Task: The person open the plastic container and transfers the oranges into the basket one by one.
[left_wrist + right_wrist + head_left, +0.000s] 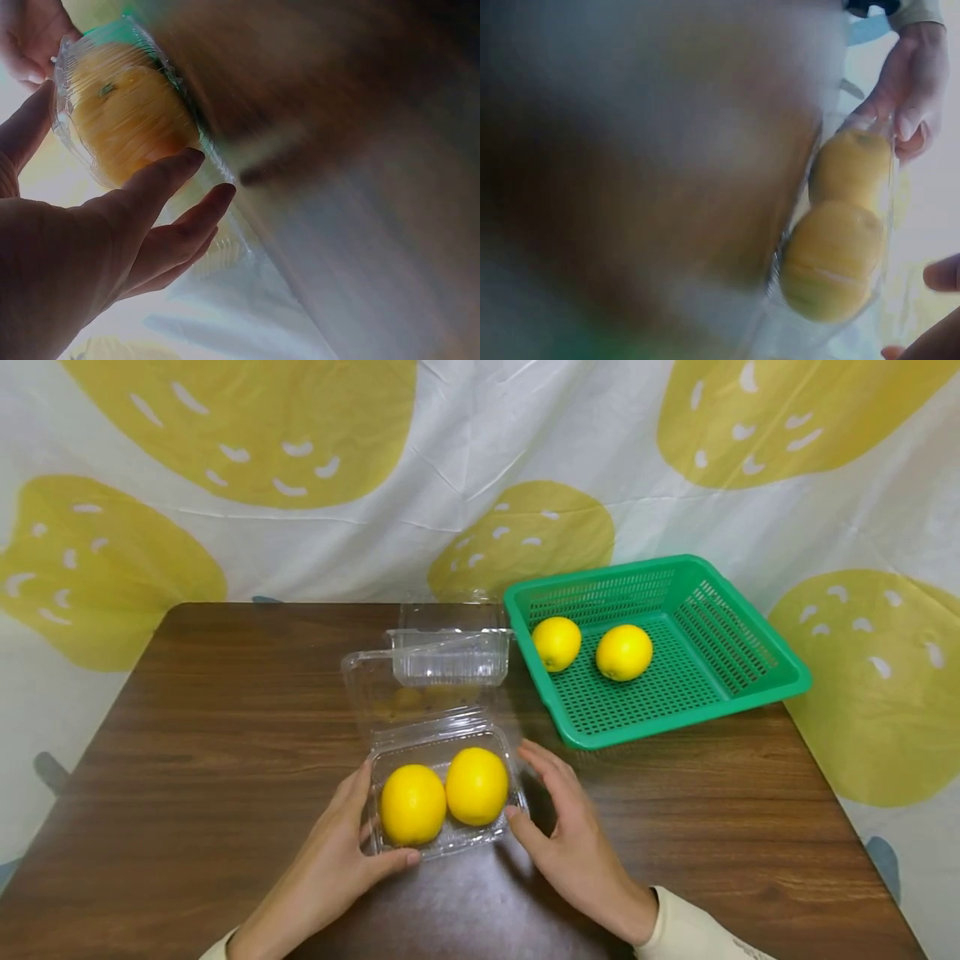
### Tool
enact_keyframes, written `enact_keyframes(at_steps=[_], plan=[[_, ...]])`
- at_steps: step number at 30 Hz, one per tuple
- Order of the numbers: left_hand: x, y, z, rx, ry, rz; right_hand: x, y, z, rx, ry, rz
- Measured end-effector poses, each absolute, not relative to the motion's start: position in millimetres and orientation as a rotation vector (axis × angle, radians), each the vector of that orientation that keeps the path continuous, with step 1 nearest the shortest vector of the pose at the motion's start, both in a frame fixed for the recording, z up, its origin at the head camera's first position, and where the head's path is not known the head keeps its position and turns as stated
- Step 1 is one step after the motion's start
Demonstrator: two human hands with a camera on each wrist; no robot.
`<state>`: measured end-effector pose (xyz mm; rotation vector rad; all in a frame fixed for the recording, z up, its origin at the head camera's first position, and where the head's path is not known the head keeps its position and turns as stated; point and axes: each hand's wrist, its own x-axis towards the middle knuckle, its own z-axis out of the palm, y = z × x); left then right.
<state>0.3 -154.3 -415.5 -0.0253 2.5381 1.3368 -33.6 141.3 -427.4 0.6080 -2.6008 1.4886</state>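
A clear plastic clamshell box (468,842) stands in front of me with its lid (363,685) raised at the back. Two yellow lemons, a left one (413,806) and a right one (477,786), sit side by side in it. My left hand (330,847) holds the box's left end, thumb along the front rim and fingers at the side. At the right end, my right hand (573,839) has its fingers spread; the right wrist view shows its fingertips (943,274) apart from the box. The left wrist view shows the left fingers (169,172) against the box.
A green plastic basket (682,710) at the back right contains two more lemons (624,652). Another clear clamshell box (450,664) stands open behind the raised lid, left of the basket. Everything is on a dark wooden table (187,760), with a patterned cloth (322,552) behind.
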Motion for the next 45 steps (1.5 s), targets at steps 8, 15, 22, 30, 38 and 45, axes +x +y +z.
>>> enact_keyframes(at_steps=[8,15,22,30,38,45], plan=[[0.5,-155.3,-416.9,-0.012,2.54,1.341,-39.7,132.1,-426.8,0.959,-2.511,1.185],[1.6,-155.7,-416.8,0.002,2.535,1.344,-40.0,122.6,-427.7,1.07,-2.461,1.041],[0.2,-153.7,-416.8,0.02,2.582,1.326,-42.6,116.6,-427.2,1.108,-2.464,0.969],[1.9,-153.5,-417.1,0.009,2.601,1.299,-43.4,112.3,-429.0,1.136,-2.442,0.935],[2.4,-152.7,-420.0,-0.012,2.569,1.378,-44.5,109.1,-430.2,1.141,-2.426,0.909],[4.2,-153.2,-419.8,-0.021,2.551,1.394,-45.6,107.5,-431.3,1.141,-2.451,0.913]])
